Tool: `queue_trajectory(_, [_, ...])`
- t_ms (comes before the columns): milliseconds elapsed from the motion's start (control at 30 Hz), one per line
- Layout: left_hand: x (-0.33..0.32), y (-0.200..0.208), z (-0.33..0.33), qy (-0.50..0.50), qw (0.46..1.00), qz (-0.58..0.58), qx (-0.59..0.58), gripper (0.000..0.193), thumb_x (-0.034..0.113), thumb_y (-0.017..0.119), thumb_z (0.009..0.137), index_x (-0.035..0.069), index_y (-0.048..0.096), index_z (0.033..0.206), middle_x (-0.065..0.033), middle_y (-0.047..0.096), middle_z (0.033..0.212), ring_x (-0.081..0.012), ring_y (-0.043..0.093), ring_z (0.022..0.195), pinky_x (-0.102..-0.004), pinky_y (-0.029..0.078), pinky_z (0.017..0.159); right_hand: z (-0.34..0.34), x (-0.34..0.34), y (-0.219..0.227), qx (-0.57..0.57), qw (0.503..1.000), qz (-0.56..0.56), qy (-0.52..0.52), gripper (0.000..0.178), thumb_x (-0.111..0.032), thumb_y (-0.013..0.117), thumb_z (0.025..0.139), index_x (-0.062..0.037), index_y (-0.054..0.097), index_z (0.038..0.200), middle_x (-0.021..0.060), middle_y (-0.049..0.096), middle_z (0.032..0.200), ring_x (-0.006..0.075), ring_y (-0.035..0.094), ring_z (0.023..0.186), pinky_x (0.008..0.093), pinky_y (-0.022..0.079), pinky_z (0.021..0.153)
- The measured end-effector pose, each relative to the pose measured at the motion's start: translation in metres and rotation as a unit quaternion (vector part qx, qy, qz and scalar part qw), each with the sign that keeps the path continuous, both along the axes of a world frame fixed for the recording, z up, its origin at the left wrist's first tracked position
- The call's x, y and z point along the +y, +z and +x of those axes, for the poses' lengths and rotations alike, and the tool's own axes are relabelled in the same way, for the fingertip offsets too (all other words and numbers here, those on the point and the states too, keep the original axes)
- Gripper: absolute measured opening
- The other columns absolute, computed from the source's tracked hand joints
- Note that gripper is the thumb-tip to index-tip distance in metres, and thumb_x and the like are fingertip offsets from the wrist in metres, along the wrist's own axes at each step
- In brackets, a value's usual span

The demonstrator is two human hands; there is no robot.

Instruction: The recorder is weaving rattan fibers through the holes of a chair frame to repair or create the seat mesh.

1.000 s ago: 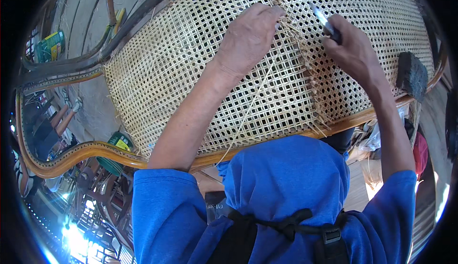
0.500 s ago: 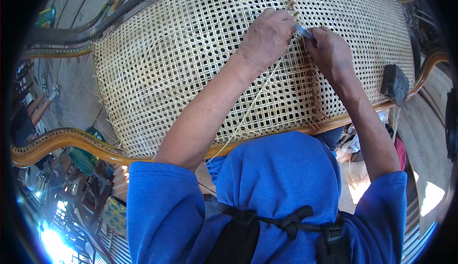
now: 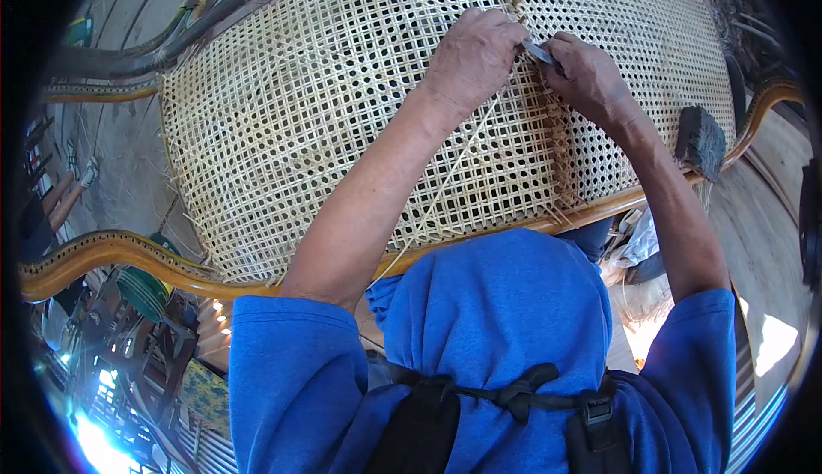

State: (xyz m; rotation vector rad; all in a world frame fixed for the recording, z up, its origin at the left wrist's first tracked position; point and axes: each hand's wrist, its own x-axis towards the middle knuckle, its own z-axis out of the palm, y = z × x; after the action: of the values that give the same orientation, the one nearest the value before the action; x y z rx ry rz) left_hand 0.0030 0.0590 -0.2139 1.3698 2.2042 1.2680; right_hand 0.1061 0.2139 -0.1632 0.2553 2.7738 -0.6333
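Observation:
Before me stretches a woven cane panel (image 3: 325, 123) with an open mesh, set in a curved, varnished wooden frame (image 3: 137, 256). My left hand (image 3: 479, 53) is closed at the panel's upper middle, beside a raised seam (image 3: 561, 144). A loose pale cane strand (image 3: 449, 174) runs from under this hand down past the frame's near edge. The left fingertips pinch it, though the pinch itself is mostly hidden. My right hand (image 3: 589, 78) grips a small knife (image 3: 538, 52) whose grey blade points left, reaching the left fingertips. Its handle is largely covered by the fingers.
A dark, rough block (image 3: 704, 144) rests at the panel's right near edge. Dark curved rails (image 3: 111, 63) pass behind at the upper left. On the floor at left show another person's feet (image 3: 88, 172) and a green container (image 3: 141, 292). Clear plastic (image 3: 640, 243) lies below the frame.
The view has shifted slightly. Both hands stay at the same spot by the seam, with the knife blade still against the left fingertips; the right elbow sits a little farther out.

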Motion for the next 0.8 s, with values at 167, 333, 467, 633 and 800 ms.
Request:
queue_trajectory(167, [0.001, 0.002, -0.007, -0.045, 0.999, -0.018, -0.012, 0.018, 0.001, 0.061, 0.078, 0.008, 0.066, 0.094, -0.0083, 0.062, 0.086, -0.0283, 0.059, 0.086, -0.0373, 0.047, 0.083, 0.008, 0.005, 0.002, 0.022, 0.999, -0.029, 0.024, 0.013, -0.013, 0.063, 0.080, -0.0040, 0.058, 0.088, 0.0109, 0.057, 0.083, 0.0315, 0.061, 0.074, 0.0408, 0.050, 0.067])
queue_trajectory(333, [-0.003, 0.022, -0.024, 0.047, 0.994, -0.069, 0.067, 0.024, 0.008, 0.056, 0.083, 0.003, 0.060, 0.107, -0.0145, 0.059, 0.104, -0.0293, 0.055, 0.101, -0.0393, 0.043, 0.092, 0.011, 0.002, 0.003, 0.022, 0.999, -0.044, -0.004, 0.016, -0.012, 0.065, 0.078, -0.0050, 0.059, 0.091, 0.0104, 0.057, 0.083, 0.0313, 0.060, 0.075, 0.0407, 0.050, 0.067])
queue_trajectory(467, [0.008, 0.030, -0.018, 0.054, 0.974, -0.125, 0.183, 0.044, 0.018, 0.057, 0.085, -0.002, 0.051, 0.124, -0.0245, 0.050, 0.125, -0.0357, 0.048, 0.117, -0.0441, 0.038, 0.100, 0.011, -0.001, 0.006, 0.010, 0.999, -0.042, -0.017, 0.018, -0.011, 0.066, 0.076, -0.0048, 0.059, 0.091, 0.0107, 0.058, 0.083, 0.0312, 0.060, 0.077, 0.0412, 0.050, 0.069])
queue_trajectory(633, [0.013, 0.020, -0.011, 0.063, 0.974, -0.213, 0.051, 0.061, 0.033, 0.063, 0.082, 0.005, 0.043, 0.134, -0.0204, 0.035, 0.140, -0.0432, 0.029, 0.132, -0.0556, 0.024, 0.107, 0.013, -0.001, 0.004, 0.021, 0.998, -0.054, -0.026, 0.016, -0.010, 0.065, 0.077, -0.0042, 0.059, 0.091, 0.0119, 0.059, 0.084, 0.0316, 0.061, 0.078, 0.0422, 0.049, 0.070])
queue_trajectory(800, [0.031, 0.064, -0.032, -0.051, 0.919, -0.387, -0.056, 0.071, 0.035, 0.060, 0.087, 0.001, 0.029, 0.142, -0.0264, 0.025, 0.145, -0.0437, 0.020, 0.136, -0.0521, 0.020, 0.111, 0.007, 0.003, 0.010, -0.043, 0.995, -0.055, -0.071, 0.014, -0.015, 0.059, 0.082, -0.0022, 0.060, 0.088, 0.0147, 0.060, 0.084, 0.0333, 0.061, 0.076, 0.0440, 0.049, 0.071])
